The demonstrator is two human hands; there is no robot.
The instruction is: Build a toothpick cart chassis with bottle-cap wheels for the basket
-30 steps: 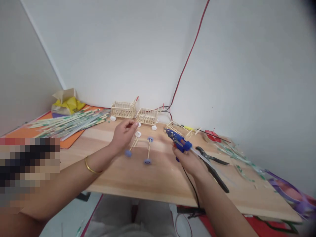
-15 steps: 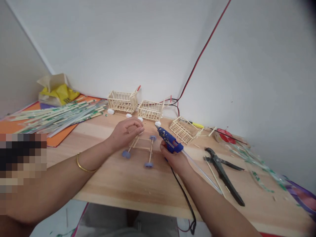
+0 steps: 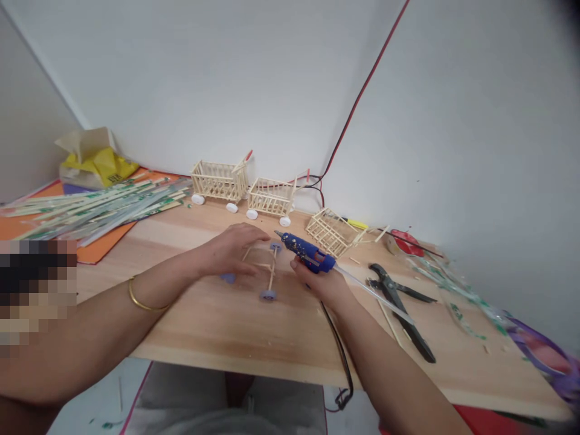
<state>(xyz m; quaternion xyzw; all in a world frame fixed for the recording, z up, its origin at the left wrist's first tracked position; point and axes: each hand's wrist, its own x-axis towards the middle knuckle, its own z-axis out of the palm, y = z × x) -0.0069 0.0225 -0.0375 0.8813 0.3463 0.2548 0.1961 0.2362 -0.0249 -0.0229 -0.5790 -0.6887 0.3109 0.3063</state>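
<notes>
A blue hot glue gun [image 3: 310, 251] is gripped in my right hand [image 3: 319, 281], its nozzle pointing up and left and a clear glue stick [image 3: 376, 295] trailing from its back. My left hand [image 3: 231, 251] is held over a small wheeled stick frame [image 3: 272, 269], thumb and fingers apart. Whether it touches the frame I cannot tell. The frame lies on the wooden table; its wheels are bluish-grey, and the hand hides part of its left side. Behind stand two miniature stick carts [image 3: 220, 181] with white wheels, and a wheelless stick basket [image 3: 330, 232] lies tilted to their right.
Wrapped sticks [image 3: 99, 208] are piled on an orange sheet at the left, near a yellow packet [image 3: 97, 164]. Black cutters [image 3: 403, 314] lie at the right beside plastic wrappers [image 3: 457, 290] and a red tape roll [image 3: 405, 243]. A black cord [image 3: 338, 347] hangs over the table's front edge.
My left hand has gone from curled fingers above the frame's far end to spread fingers lower over its left side. The glue gun stays in my right hand, and the view has shifted slightly.
</notes>
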